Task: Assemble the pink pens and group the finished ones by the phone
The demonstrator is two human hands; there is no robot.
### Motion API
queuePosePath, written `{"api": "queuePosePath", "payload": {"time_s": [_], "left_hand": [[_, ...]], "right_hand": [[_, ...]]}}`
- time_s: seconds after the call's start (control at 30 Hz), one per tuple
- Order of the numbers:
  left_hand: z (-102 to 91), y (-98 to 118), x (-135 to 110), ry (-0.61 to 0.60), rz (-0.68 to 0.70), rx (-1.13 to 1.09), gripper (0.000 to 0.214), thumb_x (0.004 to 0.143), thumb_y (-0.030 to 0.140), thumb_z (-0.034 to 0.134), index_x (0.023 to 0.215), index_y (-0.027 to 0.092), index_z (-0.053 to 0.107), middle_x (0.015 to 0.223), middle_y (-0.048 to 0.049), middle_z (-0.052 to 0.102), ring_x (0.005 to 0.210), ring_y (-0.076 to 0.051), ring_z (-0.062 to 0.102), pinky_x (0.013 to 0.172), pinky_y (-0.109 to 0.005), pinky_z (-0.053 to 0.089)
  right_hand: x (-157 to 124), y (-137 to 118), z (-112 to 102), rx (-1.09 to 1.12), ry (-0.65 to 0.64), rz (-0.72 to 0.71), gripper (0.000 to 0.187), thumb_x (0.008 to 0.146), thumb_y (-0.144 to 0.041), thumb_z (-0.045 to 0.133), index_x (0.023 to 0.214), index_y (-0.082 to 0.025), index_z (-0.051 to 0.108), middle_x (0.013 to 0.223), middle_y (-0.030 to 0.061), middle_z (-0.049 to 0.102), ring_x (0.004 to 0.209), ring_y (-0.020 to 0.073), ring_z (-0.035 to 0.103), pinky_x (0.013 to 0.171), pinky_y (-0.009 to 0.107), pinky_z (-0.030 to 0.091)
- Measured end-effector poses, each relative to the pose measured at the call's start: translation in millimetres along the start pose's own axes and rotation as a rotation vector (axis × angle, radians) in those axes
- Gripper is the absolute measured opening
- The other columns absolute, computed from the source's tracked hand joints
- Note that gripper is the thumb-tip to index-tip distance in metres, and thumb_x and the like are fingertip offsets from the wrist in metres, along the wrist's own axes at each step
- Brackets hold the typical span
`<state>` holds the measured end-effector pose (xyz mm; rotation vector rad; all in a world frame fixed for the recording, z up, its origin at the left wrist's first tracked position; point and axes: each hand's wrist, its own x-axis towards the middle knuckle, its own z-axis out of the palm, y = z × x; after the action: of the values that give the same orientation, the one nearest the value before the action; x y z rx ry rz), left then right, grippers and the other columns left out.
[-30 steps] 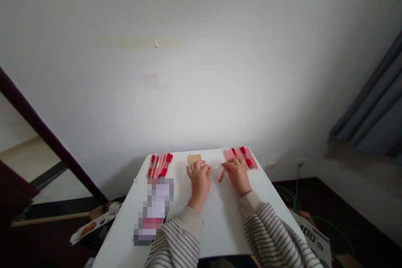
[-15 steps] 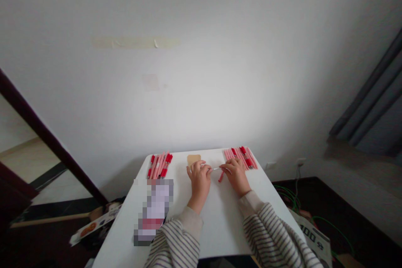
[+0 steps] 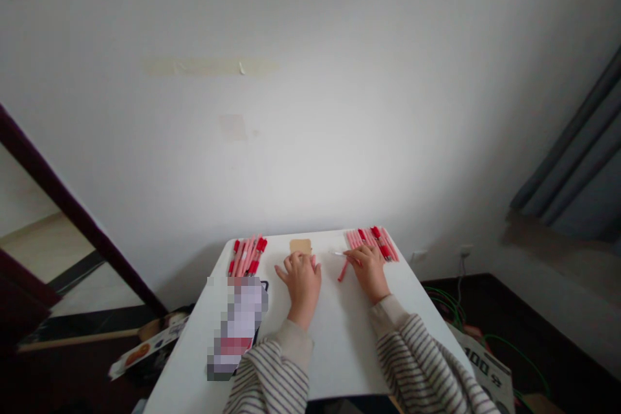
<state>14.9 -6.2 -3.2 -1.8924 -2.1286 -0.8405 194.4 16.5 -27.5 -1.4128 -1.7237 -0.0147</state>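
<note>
Both hands have drawn apart since half a second ago: then they met over a thin clear refill held between them, and now only the right hand (image 3: 369, 268) has it. The left hand (image 3: 301, 275) has slid toward the left and lies on the table (image 3: 334, 343) with its fingers loosely curled and slightly spread, nothing visible in it. The right hand pinches the refill (image 3: 338, 253) at its fingertips, the pale tip jutting out to the left just above the tabletop. A red pen barrel (image 3: 343, 271) lies slantwise just under that hand, touching or nearly touching it; which one is too small to tell.

A small tan card (image 3: 301, 246) sits at the far edge, just beyond the left hand. One heap of red and pink pens (image 3: 247, 254) lies at the far left corner, well apart from the left hand, and a second heap (image 3: 373, 242) lies at the far right corner, right next to the right hand's knuckles. A blurred-out item (image 3: 237, 326) lies on the near left of the table beside the left striped sleeve (image 3: 272, 369). Green cable (image 3: 451, 310) trails on the floor to the right, near a grey curtain (image 3: 577, 168).
</note>
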Motion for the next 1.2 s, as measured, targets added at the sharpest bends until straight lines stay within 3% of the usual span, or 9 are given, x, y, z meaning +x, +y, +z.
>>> {"api": "queuePosePath", "payload": {"time_s": [0.27,0.57,1.2], "left_hand": [[1.2,-1.3,-0.7,0.013,0.018,0.041,0.030,0.088,0.036,0.045,0.091,0.019,0.069,0.108,-0.0105,0.059,0.109,-0.029,0.046,0.103,-0.064,0.027],[0.6,-0.7,3.5,-0.033,-0.013,-0.122,0.015,0.083,0.031,0.058,0.092,0.025,0.068,0.112,-0.0061,0.059,0.111,-0.025,0.047,0.107,-0.062,0.024],[-3.8,0.9,4.0,-0.020,0.030,-0.181,0.015,0.081,0.027,0.061,0.093,0.030,0.069,0.111,-0.0040,0.060,0.111,-0.024,0.047,0.110,-0.062,0.019]], "right_hand": [[-0.3,0.6,1.7,-0.018,0.014,-0.003,0.020,0.091,-0.032,0.054,0.094,-0.030,0.074,0.088,0.0041,0.067,0.095,0.0236,0.049,0.088,0.039,0.033],[-1.3,-0.4,-0.2,-0.027,0.021,0.030,0.022,0.091,-0.033,0.053,0.094,-0.031,0.074,0.091,0.0056,0.067,0.097,0.0256,0.048,0.086,0.041,0.033],[-1.7,-3.4,-0.6,-0.042,-0.008,0.010,0.019,0.090,-0.031,0.056,0.092,-0.032,0.075,0.090,0.0047,0.066,0.096,0.0252,0.049,0.085,0.040,0.032]]}}
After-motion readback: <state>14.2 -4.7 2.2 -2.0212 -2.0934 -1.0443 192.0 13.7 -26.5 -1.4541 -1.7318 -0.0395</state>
